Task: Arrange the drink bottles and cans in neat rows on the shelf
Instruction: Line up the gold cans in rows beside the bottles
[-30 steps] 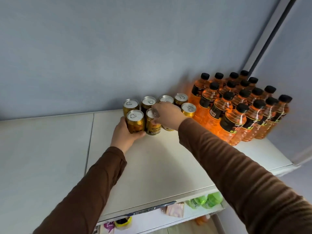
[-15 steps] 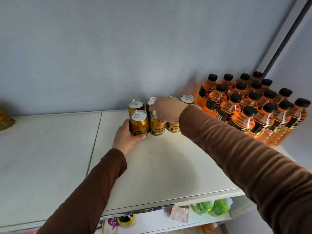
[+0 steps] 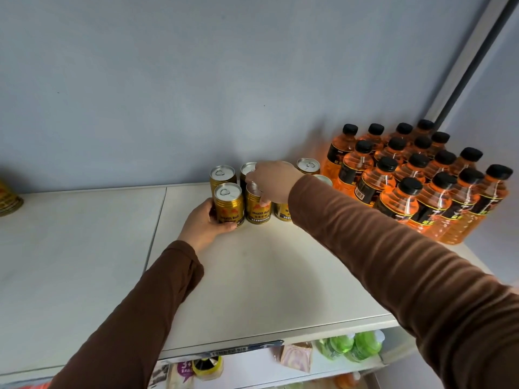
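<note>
My left hand (image 3: pixel 209 223) wraps the front-left can (image 3: pixel 229 204), my right hand (image 3: pixel 273 181) pinches the middle can (image 3: pixel 257 206); uneven pushing risks toppling cans behind the grips.

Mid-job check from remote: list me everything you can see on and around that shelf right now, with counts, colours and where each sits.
gold cans: at least seven visible, gold with silver tops, two rows at the back centre of the shelf; some are hidden by the hand
orange bottles: about seventeen, orange drink, black caps and labels, packed rows in the back right corner
edge can: one, gold, far left edge, cut off
shelf: one, white, against a blue-grey wall
green items: several, lower shelf, right
left hand: holds the front left can
right hand: grips the top of the second front can
</note>
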Tool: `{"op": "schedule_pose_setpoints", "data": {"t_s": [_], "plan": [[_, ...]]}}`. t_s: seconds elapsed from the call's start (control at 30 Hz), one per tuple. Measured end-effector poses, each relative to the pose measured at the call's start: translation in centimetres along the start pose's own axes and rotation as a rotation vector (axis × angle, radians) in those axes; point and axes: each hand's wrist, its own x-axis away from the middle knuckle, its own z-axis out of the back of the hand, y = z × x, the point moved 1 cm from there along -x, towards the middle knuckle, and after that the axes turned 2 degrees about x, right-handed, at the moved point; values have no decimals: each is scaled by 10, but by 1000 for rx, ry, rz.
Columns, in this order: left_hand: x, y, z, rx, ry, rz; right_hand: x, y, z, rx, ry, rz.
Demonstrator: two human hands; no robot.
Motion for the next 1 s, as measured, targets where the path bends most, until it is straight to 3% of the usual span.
{"op": "schedule_pose_setpoints", "data": {"t_s": [0.57,0.7,0.9,1.0], "plan": [[7,8,-7,-130,128,42,3,-1,-4,-30,37,-6],[15,15,-6,-159,84,83,7,3,-12,-52,90,-7],[46,30,17,-513,13,73,35,11,-8,-203,254,-50],[70,39,35,-638,22,-25,52,-1,-4,-274,337,-46]]}}
